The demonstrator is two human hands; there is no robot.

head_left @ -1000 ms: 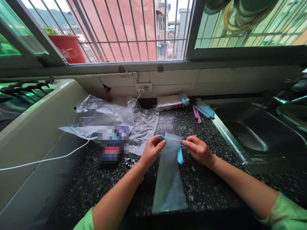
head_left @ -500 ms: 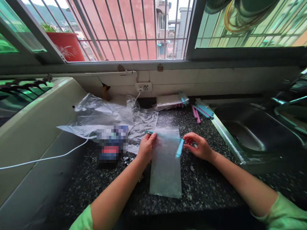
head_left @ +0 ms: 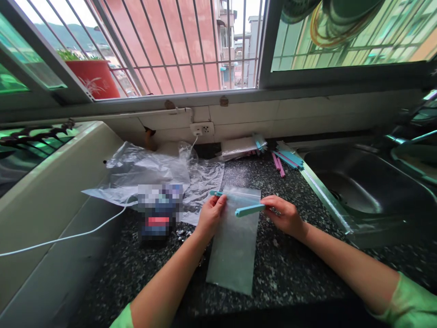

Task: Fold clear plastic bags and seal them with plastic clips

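Observation:
A clear plastic bag is held tilted over the dark speckled counter. My left hand pinches its upper left edge, together with one end of a light-blue bag clip that lies behind the bag's top. At the upper right edge, my right hand closes thumb and fingers on the blue bag clip. One arm of the clip points left across the bag's front, its tip apart from my left hand. The clip's joint is hidden by my right fingers.
Crumpled clear plastic and a pixelated box lie left, with a white cable. Behind are packaged clips, loose pink clips and blue clips. A steel sink is at right, a wall socket behind.
The clip's front arm swung from hanging down to pointing left across the bag. My right fingers closed around its right end. The bag's lower end shifted slightly left and down.

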